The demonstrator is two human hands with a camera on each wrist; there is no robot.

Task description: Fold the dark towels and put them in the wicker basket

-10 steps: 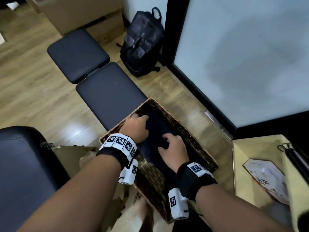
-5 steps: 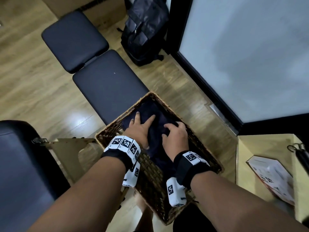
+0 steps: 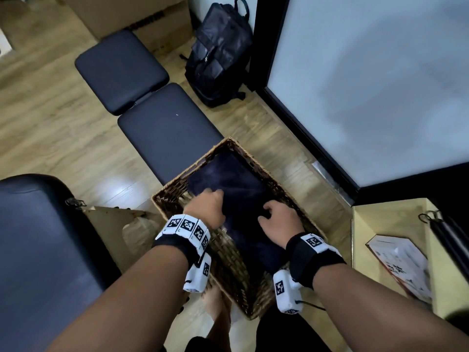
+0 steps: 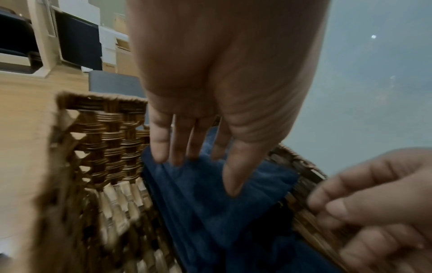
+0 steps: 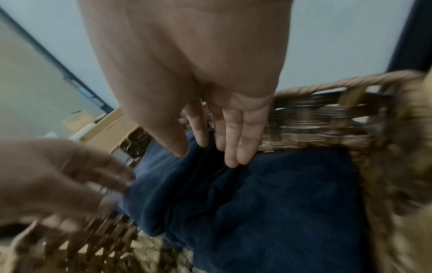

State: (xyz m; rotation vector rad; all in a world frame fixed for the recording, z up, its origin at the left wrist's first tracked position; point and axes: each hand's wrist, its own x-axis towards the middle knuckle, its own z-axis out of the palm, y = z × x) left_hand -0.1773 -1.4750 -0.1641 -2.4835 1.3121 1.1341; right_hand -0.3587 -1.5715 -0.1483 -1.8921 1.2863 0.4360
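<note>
A wicker basket stands on the wooden floor with a folded dark blue towel lying inside it. My left hand rests on the towel's left part, its straight fingertips touching the cloth next to the basket wall. My right hand lies on the towel's right part, near the right rim. Its fingers point down onto a fold of the towel. Neither hand grips the cloth. The basket's near end is hidden by my wrists.
Two black padded stools stand just beyond the basket, with a black backpack and a cardboard box behind. A dark-framed glass panel runs on the right. A black seat is at left, a yellow box at right.
My hands lay close together in the middle of the towel half a second ago. They have since moved apart and slid back toward me. The towel stays in the basket.
</note>
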